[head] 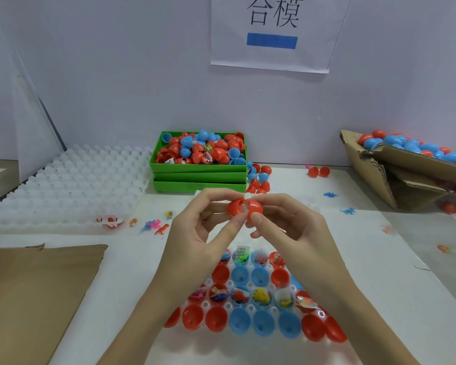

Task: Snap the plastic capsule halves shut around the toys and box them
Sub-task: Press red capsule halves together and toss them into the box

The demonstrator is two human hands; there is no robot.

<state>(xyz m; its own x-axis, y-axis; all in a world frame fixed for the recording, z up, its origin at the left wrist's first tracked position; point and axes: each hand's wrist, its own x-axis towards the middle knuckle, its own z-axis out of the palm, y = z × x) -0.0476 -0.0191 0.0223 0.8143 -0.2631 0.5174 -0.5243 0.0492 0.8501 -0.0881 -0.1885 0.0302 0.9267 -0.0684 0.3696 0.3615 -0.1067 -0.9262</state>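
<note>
Both hands are up over the middle of the white table (379, 272), working one red plastic egg-shaped capsule (244, 208) between them. The left hand (200, 233) pinches the left half with thumb and fingertips curled round it, and the right hand (287, 225) does the same on the right half, thumb on the near side. The two halves aren't fully together; there's a gap at the seam with something small and colourful showing inside, probably a toy in a wrapper, but it's too blurry to say for sure.

Right below the hands sits a white moulded plastic tray (250, 308) with rows of open red and blue capsule halves (240, 324) in its cups, some with little toys in them, some bare. Behind the hands is a stack of green plastic bins (198, 177), the top one heaped with red and blue capsule pieces, and a few more lie loose on the table just to its right. Far right, a torn brown cardboard box (395, 175) holds a pile of closed red and blue capsules (416, 148). On the left is another white moulded tray (71, 185), with a few tiny plastic dinosaur toys (156, 226) scattered near its front edge. A flat brown cardboard sheet (37, 293) lies at near left.
</note>
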